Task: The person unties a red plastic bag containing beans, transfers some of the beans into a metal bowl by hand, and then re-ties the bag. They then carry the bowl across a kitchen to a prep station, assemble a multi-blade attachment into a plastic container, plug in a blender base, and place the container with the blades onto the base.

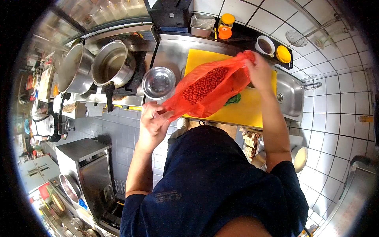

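A red translucent plastic bag point(223, 96) is stretched between my two hands above the yellow cutting board point(252, 112). Inside it lies a heap of small beans or nuts point(205, 85), which look red, perhaps from the plastic. My left hand point(154, 122) pinches the bag's lower-left end. At the upper right, my right hand point(260, 73) has its fingers closed on the other end. Beside the bag on the left stands a shiny metal bowl point(158, 83). A dark green bundle point(233, 99), perhaps leaves, shows on the board under the bag.
Large metal pots point(112, 65) stand on the stove to the left. A steel sink point(290, 93) with a tap is at the right. Along the back ledge are a metal container point(202, 27), yellow-lidded jar point(227, 19), white bowl of dark liquid point(264, 45) and yellow bowl point(283, 54).
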The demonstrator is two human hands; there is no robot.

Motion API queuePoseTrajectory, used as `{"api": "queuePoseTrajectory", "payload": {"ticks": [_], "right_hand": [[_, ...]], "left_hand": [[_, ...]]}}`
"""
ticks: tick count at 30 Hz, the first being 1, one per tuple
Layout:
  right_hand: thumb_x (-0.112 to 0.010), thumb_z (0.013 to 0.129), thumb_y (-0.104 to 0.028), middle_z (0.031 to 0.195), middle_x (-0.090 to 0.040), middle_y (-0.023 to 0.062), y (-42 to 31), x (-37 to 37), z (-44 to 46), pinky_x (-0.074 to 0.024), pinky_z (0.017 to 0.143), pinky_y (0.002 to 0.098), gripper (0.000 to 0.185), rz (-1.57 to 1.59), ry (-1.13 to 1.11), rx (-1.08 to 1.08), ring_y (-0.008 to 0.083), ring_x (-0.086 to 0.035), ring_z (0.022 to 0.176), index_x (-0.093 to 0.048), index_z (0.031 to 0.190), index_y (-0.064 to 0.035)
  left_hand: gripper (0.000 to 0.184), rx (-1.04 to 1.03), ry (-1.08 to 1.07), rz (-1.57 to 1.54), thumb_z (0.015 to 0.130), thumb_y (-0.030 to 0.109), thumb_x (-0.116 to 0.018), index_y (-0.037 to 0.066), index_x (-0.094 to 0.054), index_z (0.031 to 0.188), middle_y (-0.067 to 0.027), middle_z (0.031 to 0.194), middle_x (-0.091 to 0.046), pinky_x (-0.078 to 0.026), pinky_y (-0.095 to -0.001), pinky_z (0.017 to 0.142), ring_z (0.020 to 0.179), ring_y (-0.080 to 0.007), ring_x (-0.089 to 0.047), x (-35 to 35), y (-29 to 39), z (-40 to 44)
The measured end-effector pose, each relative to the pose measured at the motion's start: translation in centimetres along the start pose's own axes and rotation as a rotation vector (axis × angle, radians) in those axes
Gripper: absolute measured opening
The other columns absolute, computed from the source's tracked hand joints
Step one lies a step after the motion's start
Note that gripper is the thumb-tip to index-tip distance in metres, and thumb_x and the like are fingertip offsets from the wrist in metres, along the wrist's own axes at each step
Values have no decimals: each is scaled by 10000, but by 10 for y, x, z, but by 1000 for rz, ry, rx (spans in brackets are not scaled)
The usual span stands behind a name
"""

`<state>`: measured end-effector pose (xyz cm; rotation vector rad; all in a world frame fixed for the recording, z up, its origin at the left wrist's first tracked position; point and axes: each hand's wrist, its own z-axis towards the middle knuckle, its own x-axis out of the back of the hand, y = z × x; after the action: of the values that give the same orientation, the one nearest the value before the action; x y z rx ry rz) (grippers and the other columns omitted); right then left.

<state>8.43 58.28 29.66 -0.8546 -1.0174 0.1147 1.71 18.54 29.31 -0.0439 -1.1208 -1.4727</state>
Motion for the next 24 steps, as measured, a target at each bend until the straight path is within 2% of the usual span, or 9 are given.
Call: {"api": "queuePoseTrajectory", "payload": {"ticks": [5,6,9,10,13,15,17,20,24], "right_hand": [[-577,916,-34,1030,-725,108,13,13,11,-538,800,291,260,421,96,-85,152,-702,896,-633,1165,11],[-567,918,-25,940,-693,84,5,13,9,-537,785,276,260,549,95,-153,129,-666,841,-635,1167,5],[-574,917,-29,842,-622,45,0,17,6,-534,771,264,256,769,-104,-226,101,-575,737,-639,1164,-9],[-583,914,-32,786,-552,15,-14,19,4,-494,694,234,322,718,-144,-220,85,-482,674,-611,1236,-23],[-586,913,-32,845,-600,14,-54,32,-5,-427,634,214,424,675,-278,-148,73,-489,691,-557,1335,-50],[-595,906,-38,975,-658,6,-56,33,-3,-377,610,208,542,622,-375,-94,62,-488,707,-480,1435,-78],[-596,906,-46,1037,-676,2,-61,34,-3,-382,617,203,561,614,-439,-74,58,-488,713,-467,1451,-83],[-598,908,-60,1098,-671,11,-59,33,-3,-386,626,201,582,644,-494,-77,59,-486,732,-449,1471,-87],[-600,907,-70,1154,-652,18,-57,37,-3,-402,659,204,594,607,-514,-78,59,-489,772,-441,1479,-98]], "left_hand": [[334,-47,-110,-7,600,0,-813,91,-736,912,-75,1087,-634,-423,-538,1057,1064,-310,-614,13,14,0],[378,-64,-151,-52,628,-35,-749,75,-719,989,-119,1207,-611,-388,-549,1084,1193,-329,-573,15,11,-3],[447,171,13,-246,679,-52,-660,56,-678,1113,-170,1292,-571,-363,-535,1110,1285,-339,-518,7,-9,-24],[517,212,113,-218,723,-81,-556,11,-602,1229,-207,1341,-532,-358,-476,1124,1366,-330,-447,0,-29,-29],[379,877,605,-375,940,64,-620,-48,-517,1287,-174,1309,-535,-501,-359,944,1125,-258,-602,-49,-103,-57],[390,1167,551,-476,974,187,-660,-45,-525,1256,-157,1206,-584,-552,-323,733,916,-227,-652,-87,-179,-92],[339,1440,382,-621,972,166,-652,-38,-537,1216,-162,1072,-627,-574,-317,621,780,-229,-666,-104,-210,-93],[301,1537,466,-881,944,121,-648,-23,-546,1189,-156,953,-647,-607,-337,556,673,-241,-666,-129,-222,-80],[315,1456,537,-1017,899,-11,-548,13,-549,1213,-130,944,-661,-627,-360,521,664,-269,-679,-145,-238,-74]]}}
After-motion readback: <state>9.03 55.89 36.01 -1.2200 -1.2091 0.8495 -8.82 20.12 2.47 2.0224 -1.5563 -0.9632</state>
